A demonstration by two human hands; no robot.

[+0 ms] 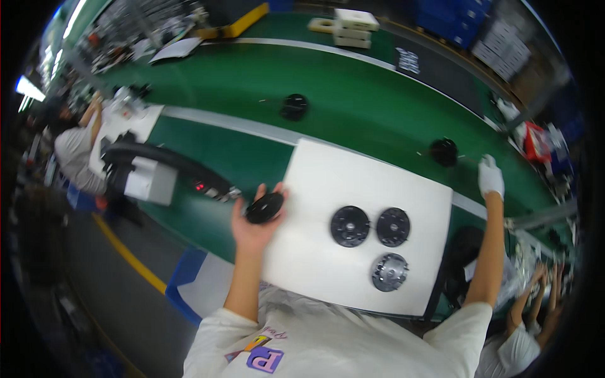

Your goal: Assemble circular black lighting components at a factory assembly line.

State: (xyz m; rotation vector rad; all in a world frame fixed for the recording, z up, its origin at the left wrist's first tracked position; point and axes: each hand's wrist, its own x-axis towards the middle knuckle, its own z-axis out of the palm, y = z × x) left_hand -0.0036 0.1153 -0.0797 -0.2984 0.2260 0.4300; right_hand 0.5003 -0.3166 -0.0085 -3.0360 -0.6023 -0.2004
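My bare left hand point(253, 230) is over the left edge of a white board point(309, 183), its fingers curled around a black round disc point(264, 208) held at a tilt. Two more black round discs point(350, 226) lie side by side on the board. Closer to me sits a round part point(389, 272) with a greyer, shinier face. My right hand point(491, 177), in a white glove, reaches over the green conveyor belt with its fingers stretched out. Just left of it on the belt is a black round part point(443, 152) with thin wire ends; I see nothing held in the glove.
Another black round part with a wire point(294, 107) lies farther left on the belt. A curved black arm point(170, 160) with a red-lit tip ends near my left hand, beside a white box point(151, 181). Co-workers sit at far left and lower right. White blocks point(354, 28) stand at the back.
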